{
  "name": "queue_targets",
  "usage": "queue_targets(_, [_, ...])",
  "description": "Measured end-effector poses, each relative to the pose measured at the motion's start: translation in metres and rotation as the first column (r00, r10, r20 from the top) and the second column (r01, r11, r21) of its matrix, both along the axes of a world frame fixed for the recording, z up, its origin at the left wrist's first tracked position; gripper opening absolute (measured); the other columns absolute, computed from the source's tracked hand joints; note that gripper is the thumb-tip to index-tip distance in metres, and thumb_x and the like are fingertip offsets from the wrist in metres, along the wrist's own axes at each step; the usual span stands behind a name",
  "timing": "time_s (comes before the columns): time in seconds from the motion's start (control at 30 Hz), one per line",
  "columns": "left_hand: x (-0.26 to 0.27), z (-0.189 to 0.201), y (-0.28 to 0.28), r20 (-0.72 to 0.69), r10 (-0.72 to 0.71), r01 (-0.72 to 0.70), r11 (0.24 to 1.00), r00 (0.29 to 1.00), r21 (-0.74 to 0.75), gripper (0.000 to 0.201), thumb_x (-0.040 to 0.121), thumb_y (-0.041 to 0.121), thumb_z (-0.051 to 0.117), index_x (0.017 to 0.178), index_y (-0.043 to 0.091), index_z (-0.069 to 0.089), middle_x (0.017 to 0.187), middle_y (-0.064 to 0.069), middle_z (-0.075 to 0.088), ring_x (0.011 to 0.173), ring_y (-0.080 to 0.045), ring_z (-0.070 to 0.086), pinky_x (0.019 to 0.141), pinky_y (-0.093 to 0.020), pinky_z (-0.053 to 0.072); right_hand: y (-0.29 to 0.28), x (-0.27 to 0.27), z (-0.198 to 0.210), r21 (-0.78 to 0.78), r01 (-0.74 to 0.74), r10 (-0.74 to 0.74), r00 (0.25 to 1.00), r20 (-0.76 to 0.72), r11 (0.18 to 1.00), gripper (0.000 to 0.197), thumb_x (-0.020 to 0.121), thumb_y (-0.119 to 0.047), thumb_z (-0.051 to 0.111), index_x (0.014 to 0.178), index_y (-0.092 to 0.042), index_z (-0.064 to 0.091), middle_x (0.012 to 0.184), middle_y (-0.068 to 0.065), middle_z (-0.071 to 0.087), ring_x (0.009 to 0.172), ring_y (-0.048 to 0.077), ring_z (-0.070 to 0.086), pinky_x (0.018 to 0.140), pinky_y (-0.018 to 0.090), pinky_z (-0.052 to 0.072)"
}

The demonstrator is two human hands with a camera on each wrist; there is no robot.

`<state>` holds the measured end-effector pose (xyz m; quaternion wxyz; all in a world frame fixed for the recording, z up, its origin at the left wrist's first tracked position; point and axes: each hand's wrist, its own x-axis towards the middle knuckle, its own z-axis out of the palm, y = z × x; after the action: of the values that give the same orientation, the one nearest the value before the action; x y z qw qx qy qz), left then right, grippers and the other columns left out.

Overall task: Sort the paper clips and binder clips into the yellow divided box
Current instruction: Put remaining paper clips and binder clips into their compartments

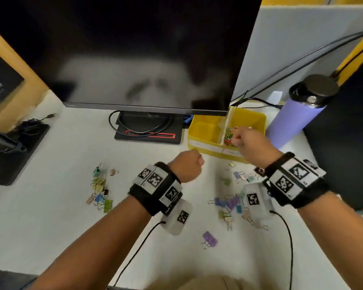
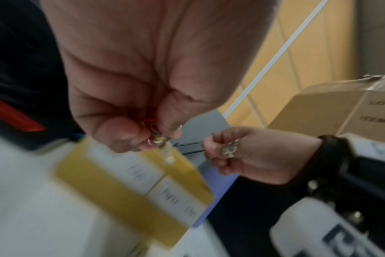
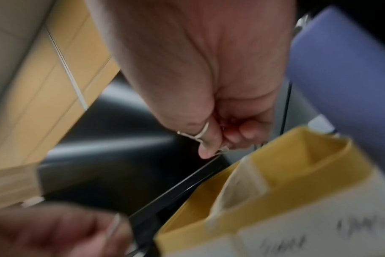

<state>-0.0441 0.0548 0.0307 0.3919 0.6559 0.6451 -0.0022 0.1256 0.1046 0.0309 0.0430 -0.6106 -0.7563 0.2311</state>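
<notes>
Left hand (image 1: 188,165) – fisted on clips (image 2: 158,139), before yellow box (image 1: 205,130) | right hand (image 1: 248,143) – curled over paper-clip compartment, contents unclear

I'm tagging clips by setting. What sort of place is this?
Most likely an office desk in a cubicle: a dark monitor on its stand, a grey partition panel with cables behind, and binder clips strewn on the white desk.
</notes>
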Motion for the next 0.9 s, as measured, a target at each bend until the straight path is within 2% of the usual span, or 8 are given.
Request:
queue_targets(0.13, [0.06,0.019,0.065,0.024,-0.006,0.002,0.98,1.0,0.199,0.03,0.099,0.021,0.04,0.104,-0.003,0.058,0.107,-0.024,0.06,0.103,-0.034,0.056,0.083,-0.037,0.044,0.03,0.033,-0.004,0.031,0.052,-0.054,0.997,0.053,0.998,0.024,0.086,-0.009,0.06,0.108,-0.002,0.065,0.107,0.018,0.068,0.102,0.032,0.059,0.086,0.032,0.046])
queue_targets(0.3, [0.096,0.012,0.11,-0.258,-0.122,0.187,0.952,0.958,0.242,0.041,0.097,0.025,0.045,0.131,0.003,0.049,0.134,-0.014,0.055,0.124,-0.028,0.053,0.101,-0.033,0.043,0.011,0.058,-0.005,0.074,-0.05,0.05,0.999,0.001,0.996,0.034,0.09,-0.011,0.056,0.123,-0.005,0.058,0.114,0.017,0.066,0.105,0.033,0.059,0.09,0.033,0.044])
queue_targets(0.43, [0.093,0.012,0.089,-0.059,-0.266,0.27,0.899,0.962,0.344,0.045,0.095,0.023,0.049,0.138,0.014,0.043,0.144,-0.011,0.045,0.128,-0.027,0.047,0.105,-0.034,0.039,-0.036,0.095,-0.015,0.183,0.108,-0.062,0.969,-0.241,0.977,0.025,0.085,-0.006,0.063,0.109,-0.009,0.067,0.101,0.013,0.067,0.089,0.025,0.062,0.08,0.023,0.048])
queue_targets(0.57, [0.093,-0.003,0.037,0.082,-0.314,0.219,0.803,0.946,0.554,0.019,0.089,0.018,0.057,0.107,0.017,0.063,0.119,-0.005,0.058,0.107,-0.019,0.057,0.094,-0.033,0.047,-0.079,0.131,-0.051,-0.067,0.297,-0.3,0.953,-0.04,0.952,0.038,0.079,-0.019,0.071,0.116,-0.014,0.06,0.109,0.009,0.054,0.097,0.026,0.057,0.074,0.017,0.039])
queue_targets(0.67, [0.102,-0.039,0.003,-0.054,-0.499,0.494,0.828,0.865,0.266,0.043,0.085,0.033,0.064,0.125,0.021,0.054,0.133,-0.005,0.049,0.122,-0.024,0.049,0.095,-0.033,0.044,-0.098,0.13,-0.074,-0.307,0.444,-0.418,0.896,0.152,0.842,0.074,0.07,-0.034,0.078,0.131,-0.014,0.041,0.127,0.014,0.039,0.115,0.03,0.046,0.096,0.031,0.04])
queue_targets(0.73, [0.105,-0.07,-0.007,-0.197,-0.612,0.629,0.776,0.766,0.038,0.084,0.077,0.046,0.068,0.146,0.032,0.022,0.158,-0.003,0.012,0.144,-0.033,0.016,0.112,-0.046,0.029,-0.1,0.119,-0.08,-0.329,0.467,-0.442,0.884,0.153,0.82,0.084,0.067,-0.037,0.08,0.135,-0.016,0.033,0.132,0.014,0.033,0.121,0.032,0.039,0.101,0.036,0.039])
queue_targets(0.8, [0.103,-0.088,-0.01,-0.281,-0.646,0.665,0.746,0.71,-0.035,0.105,0.072,0.054,0.07,0.148,0.037,0.0,0.16,0.0,-0.012,0.146,-0.039,-0.007,0.116,-0.057,0.015,-0.097,0.107,-0.084,-0.302,0.451,-0.435,0.892,0.12,0.84,0.089,0.064,-0.042,0.08,0.136,-0.022,0.031,0.132,0.014,0.033,0.12,0.033,0.039,0.102,0.039,0.038])
queue_targets(0.9, [0.09,-0.098,-0.013,-0.321,-0.601,0.631,0.776,0.732,-0.015,0.099,0.075,0.055,0.065,0.149,0.032,0.002,0.16,0.001,-0.006,0.147,-0.035,-0.002,0.116,-0.055,0.017,-0.09,0.093,-0.086,-0.283,0.409,-0.388,0.913,0.13,0.867,0.084,0.064,-0.053,0.075,0.133,-0.03,0.032,0.131,0.013,0.033,0.118,0.034,0.039,0.102,0.039,0.036])
